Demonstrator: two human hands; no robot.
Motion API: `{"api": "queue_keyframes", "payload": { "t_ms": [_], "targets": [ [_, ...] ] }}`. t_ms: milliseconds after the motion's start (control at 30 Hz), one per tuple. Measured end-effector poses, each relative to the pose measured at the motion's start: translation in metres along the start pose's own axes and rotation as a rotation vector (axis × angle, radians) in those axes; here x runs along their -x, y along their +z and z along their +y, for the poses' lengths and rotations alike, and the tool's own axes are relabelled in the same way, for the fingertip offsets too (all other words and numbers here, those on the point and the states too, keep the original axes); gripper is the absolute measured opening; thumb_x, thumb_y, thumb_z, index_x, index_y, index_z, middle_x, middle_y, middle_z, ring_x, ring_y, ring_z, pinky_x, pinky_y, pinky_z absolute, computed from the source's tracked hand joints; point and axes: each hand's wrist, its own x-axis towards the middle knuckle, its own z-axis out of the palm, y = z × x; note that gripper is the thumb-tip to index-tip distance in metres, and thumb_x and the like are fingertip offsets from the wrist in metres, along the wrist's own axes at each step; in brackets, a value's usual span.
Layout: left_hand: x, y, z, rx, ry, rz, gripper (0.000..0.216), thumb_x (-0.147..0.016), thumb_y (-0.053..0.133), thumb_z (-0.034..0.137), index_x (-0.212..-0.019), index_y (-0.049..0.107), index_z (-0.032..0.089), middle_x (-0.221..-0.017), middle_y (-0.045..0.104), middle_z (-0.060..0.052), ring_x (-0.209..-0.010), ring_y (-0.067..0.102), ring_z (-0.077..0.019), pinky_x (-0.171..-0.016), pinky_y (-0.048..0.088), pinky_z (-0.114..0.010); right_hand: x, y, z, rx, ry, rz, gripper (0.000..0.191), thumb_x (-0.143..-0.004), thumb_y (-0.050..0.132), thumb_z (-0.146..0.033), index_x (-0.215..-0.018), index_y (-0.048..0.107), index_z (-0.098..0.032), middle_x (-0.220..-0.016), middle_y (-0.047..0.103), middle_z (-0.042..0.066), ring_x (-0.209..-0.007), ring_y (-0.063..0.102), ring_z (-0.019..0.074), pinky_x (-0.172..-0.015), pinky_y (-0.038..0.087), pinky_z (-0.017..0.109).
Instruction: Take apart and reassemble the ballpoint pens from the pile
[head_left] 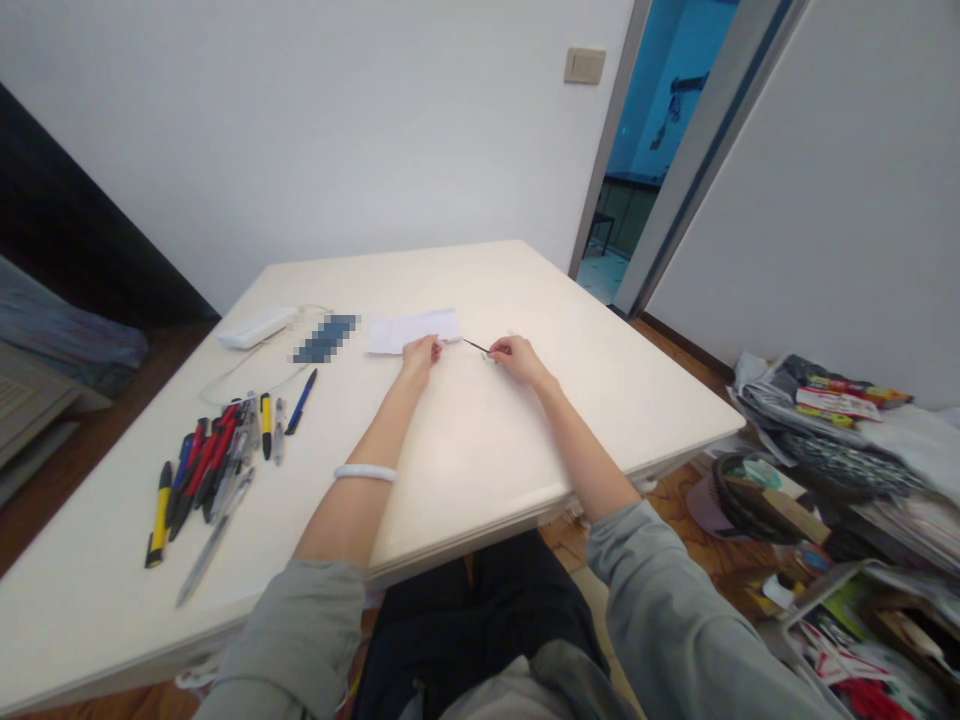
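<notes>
My left hand (421,353) rests with curled fingers on the near edge of a white sheet of paper (412,329) lying on the cream table (480,450). My right hand (516,357) is closed in a pinch round a thin dark pen (477,346), whose tip points left toward the paper's right corner. A white bangle sits on my left wrist. Both sleeves are grey.
Several pens (210,465) in red, blue, yellow and black lie at the table's left. A white power strip (255,327) with a cable and a blurred dark object (325,338) lie behind them. Piled papers and a basket (757,495) crowd the floor at right. A doorway (660,130) opens behind.
</notes>
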Motion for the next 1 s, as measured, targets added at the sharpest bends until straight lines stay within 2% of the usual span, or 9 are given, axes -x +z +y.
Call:
{"api": "queue_keyframes", "payload": {
  "t_ms": [133,267,367,433,467,567,633,700,1000],
  "targets": [
    [0.003,0.003,-0.002,-0.288,0.082,-0.082,0.032,-0.084,0.055,0.013,-0.054,0.047,0.020,-0.047,0.044,0.004,-0.045,0.034,-0.0080,-0.047,0.027,-0.021,-0.003,0.004,0.003,0.007,0.052,0.044,0.008,-0.088,0.061,-0.012,-0.087,0.068,-0.015,-0.072,0.072,0.002,-0.067,0.063,0.0125,-0.075,0.049,0.024],
    [0.006,0.012,-0.005,-0.453,0.097,-0.203,0.034,-0.080,0.060,0.013,-0.050,0.048,0.020,-0.041,0.037,0.005,-0.045,0.034,-0.0108,-0.050,0.026,-0.025,-0.006,0.011,0.003,-0.001,0.091,0.054,0.009,-0.091,0.056,-0.012,-0.093,0.064,-0.016,-0.071,0.071,0.001,-0.065,0.063,0.0124,-0.078,0.050,0.026],
    [0.006,0.021,-0.006,-0.551,0.117,-0.271,0.024,-0.078,0.064,0.013,-0.056,0.056,0.020,-0.043,0.044,0.004,-0.050,0.044,-0.0145,-0.057,0.033,-0.025,-0.006,0.013,0.003,-0.001,0.112,0.071,0.009,-0.091,0.057,-0.013,-0.095,0.064,-0.016,-0.073,0.073,0.002,-0.068,0.065,0.0137,-0.080,0.051,0.027],
    [0.005,0.025,-0.006,-0.608,0.157,-0.299,0.010,-0.079,0.063,0.012,-0.072,0.065,0.018,-0.049,0.052,0.003,-0.057,0.051,-0.0172,-0.064,0.039,-0.026,-0.007,0.013,0.004,-0.002,0.121,0.076,0.009,-0.091,0.057,-0.013,-0.094,0.064,-0.016,-0.073,0.073,0.002,-0.069,0.066,0.0145,-0.081,0.051,0.028],
    [0.004,0.026,-0.007,-0.652,0.205,-0.315,0.010,-0.081,0.061,0.011,-0.085,0.068,0.018,-0.055,0.057,0.002,-0.061,0.055,-0.0184,-0.069,0.041,-0.026,-0.007,0.013,0.004,-0.005,0.123,0.076,0.009,-0.091,0.057,-0.013,-0.094,0.064,-0.017,-0.073,0.073,0.002,-0.069,0.067,0.0147,-0.081,0.051,0.028],
    [0.001,0.028,-0.008,-0.861,0.424,-0.410,0.034,-0.086,0.053,0.008,-0.115,0.067,0.020,-0.085,0.072,-0.003,-0.086,0.065,-0.0209,-0.086,0.045,-0.028,-0.008,0.012,0.005,-0.014,0.137,0.076,0.009,-0.092,0.056,-0.012,-0.092,0.064,-0.017,-0.072,0.073,0.002,-0.070,0.067,0.0149,-0.081,0.051,0.028],
    [0.001,0.028,-0.007,-1.033,0.528,-0.493,0.035,-0.089,0.052,0.011,-0.118,0.067,0.022,-0.103,0.073,-0.006,-0.100,0.066,-0.0226,-0.094,0.044,-0.030,-0.009,0.012,0.006,-0.021,0.145,0.082,0.009,-0.092,0.056,-0.012,-0.091,0.063,-0.017,-0.071,0.072,0.002,-0.070,0.067,0.0150,-0.080,0.051,0.027],
    [0.002,0.027,-0.005,-1.182,0.562,-0.532,0.031,-0.091,0.055,0.017,-0.118,0.069,0.023,-0.111,0.073,-0.007,-0.106,0.065,-0.0252,-0.094,0.044,-0.032,-0.010,0.013,0.007,-0.030,0.151,0.090,0.009,-0.092,0.056,-0.012,-0.089,0.063,-0.017,-0.070,0.071,0.002,-0.070,0.067,0.0151,-0.080,0.051,0.027],
    [0.004,0.025,0.007,-1.435,0.636,-0.564,0.025,-0.097,0.055,0.032,-0.118,0.068,0.028,-0.110,0.074,-0.006,-0.104,0.067,-0.0263,-0.081,0.044,-0.029,-0.012,0.013,0.010,-0.050,0.159,0.100,0.008,-0.090,0.058,-0.012,-0.087,0.063,-0.018,-0.069,0.071,0.001,-0.071,0.067,0.0156,-0.082,0.051,0.029]
  ]
}}
